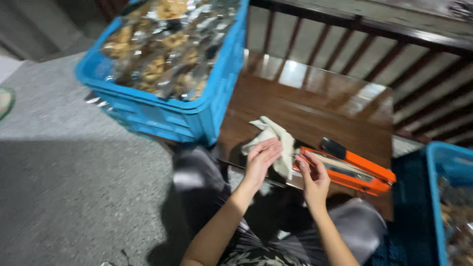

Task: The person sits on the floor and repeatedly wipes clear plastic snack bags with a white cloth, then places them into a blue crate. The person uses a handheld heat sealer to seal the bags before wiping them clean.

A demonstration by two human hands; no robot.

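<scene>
Orange plastic and a black knob: a long heat sealer (354, 172), lying aslant on a dark wooden table (315, 103). At the sealer's left end, a crumpled off-white cloth (273, 140), partly on the table, partly draped over the bar's tip. Left hand (261, 157) just left of the sealer, fingers close together and curled against the cloth, pressing or gathering it. Right hand (311, 177) at the sealer's near edge, fingertips drawn together as if pinching; whether on the cloth's hem or on the bar itself, too blurred to tell.

Beyond the sealer to the left, a blue crate (197, 113) heaped with clear packets of snacks (167, 44); right of the sealer, a second blue crate (433, 197).

Judged by the pose: cloth being worked at the sealer's end. Called for next: a firm hold on the cloth, fingers kept off the sealing strip.
</scene>
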